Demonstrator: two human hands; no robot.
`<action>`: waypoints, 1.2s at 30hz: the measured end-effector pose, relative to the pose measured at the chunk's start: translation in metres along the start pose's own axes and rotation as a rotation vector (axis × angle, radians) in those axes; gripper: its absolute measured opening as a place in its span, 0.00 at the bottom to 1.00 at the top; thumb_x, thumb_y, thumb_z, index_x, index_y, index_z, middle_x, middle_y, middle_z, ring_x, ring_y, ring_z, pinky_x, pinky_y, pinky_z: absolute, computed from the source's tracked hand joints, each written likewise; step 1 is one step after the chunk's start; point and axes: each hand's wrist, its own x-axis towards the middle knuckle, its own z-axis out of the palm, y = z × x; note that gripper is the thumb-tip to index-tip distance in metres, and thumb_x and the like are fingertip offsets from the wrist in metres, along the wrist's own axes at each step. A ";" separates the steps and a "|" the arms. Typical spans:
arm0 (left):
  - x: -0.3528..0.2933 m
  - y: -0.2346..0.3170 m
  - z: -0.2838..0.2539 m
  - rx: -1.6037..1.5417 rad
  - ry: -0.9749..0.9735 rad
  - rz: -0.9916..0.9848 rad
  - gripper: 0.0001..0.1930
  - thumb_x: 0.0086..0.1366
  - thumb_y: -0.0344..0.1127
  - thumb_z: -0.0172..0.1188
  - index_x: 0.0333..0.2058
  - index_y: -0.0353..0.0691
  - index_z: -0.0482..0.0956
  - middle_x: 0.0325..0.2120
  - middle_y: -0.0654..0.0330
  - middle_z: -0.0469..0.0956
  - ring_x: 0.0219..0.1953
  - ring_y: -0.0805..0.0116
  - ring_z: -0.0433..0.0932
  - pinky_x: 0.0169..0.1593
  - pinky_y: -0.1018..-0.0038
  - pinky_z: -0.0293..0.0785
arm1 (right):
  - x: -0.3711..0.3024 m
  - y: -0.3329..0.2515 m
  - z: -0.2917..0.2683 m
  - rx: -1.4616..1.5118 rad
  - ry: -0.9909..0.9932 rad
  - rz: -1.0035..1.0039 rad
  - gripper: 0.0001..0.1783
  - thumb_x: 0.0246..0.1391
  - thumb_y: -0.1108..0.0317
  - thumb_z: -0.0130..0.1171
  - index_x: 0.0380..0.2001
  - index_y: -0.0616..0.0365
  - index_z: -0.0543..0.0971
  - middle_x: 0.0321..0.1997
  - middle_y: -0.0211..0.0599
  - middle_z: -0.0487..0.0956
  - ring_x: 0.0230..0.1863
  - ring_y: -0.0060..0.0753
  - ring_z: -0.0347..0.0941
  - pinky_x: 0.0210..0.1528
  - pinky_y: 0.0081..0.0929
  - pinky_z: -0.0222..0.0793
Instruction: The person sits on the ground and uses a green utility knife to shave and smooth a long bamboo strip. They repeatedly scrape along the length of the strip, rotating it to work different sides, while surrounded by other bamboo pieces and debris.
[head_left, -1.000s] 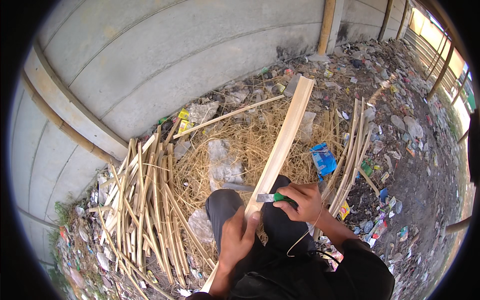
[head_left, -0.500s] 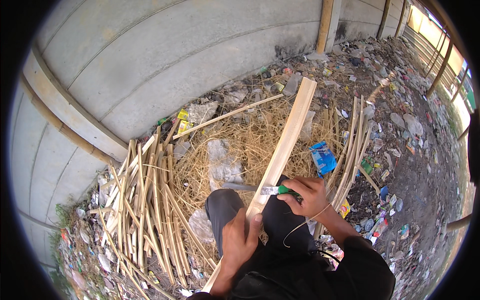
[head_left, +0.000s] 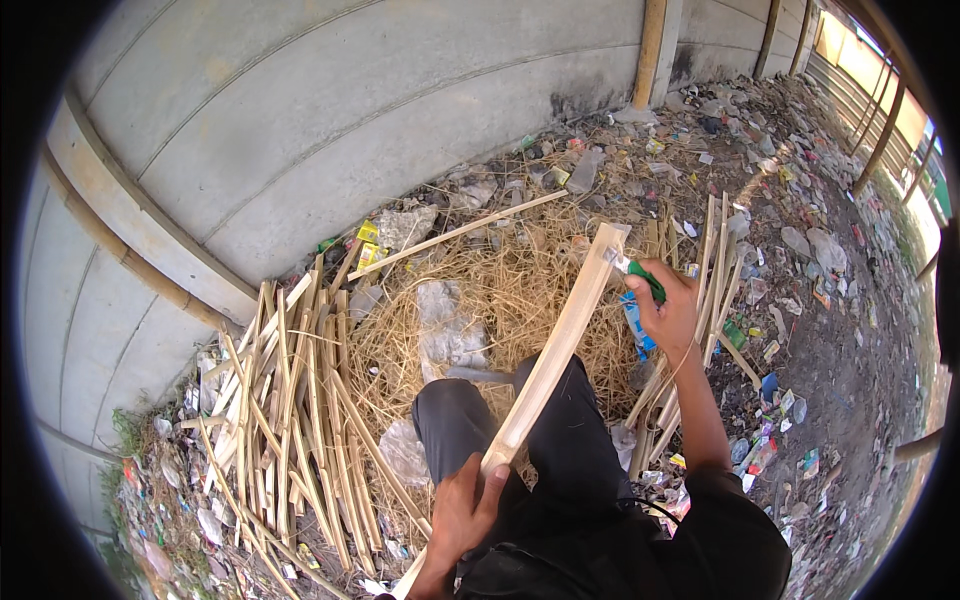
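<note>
A long, pale split bamboo strip [head_left: 560, 345] slants up and away from me across my thighs. My left hand [head_left: 465, 510] is closed round its lower part, near my left knee. In my right hand [head_left: 668, 305] is a knife [head_left: 645, 278] with a green handle, the fingers wrapped round it. Its short metal blade touches the strip close to the far end. A thin loose fibre hangs at my right wrist. Beyond my knees lies a bed of straw-like shavings [head_left: 520, 290].
Many narrow strips [head_left: 300, 430] are heaped at the left, with a smaller bundle [head_left: 705, 300] at the right. A blue packet [head_left: 636, 325] lies partly behind my right hand. A grey panel wall [head_left: 400, 110] stands behind. Litter [head_left: 800, 260] covers the ground at right.
My right hand has moved the knife up and away along the bamboo strip, from its middle to near its far end. The strip's far end has come lower and nearer.
</note>
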 end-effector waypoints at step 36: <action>0.028 -0.004 0.002 -0.242 0.203 0.059 0.18 0.79 0.42 0.64 0.38 0.30 0.78 0.15 0.53 0.74 0.17 0.66 0.72 0.25 0.64 0.65 | -0.044 -0.082 -0.017 0.095 -0.277 -0.224 0.29 0.64 0.59 0.72 0.66 0.52 0.81 0.48 0.39 0.90 0.36 0.44 0.88 0.36 0.36 0.82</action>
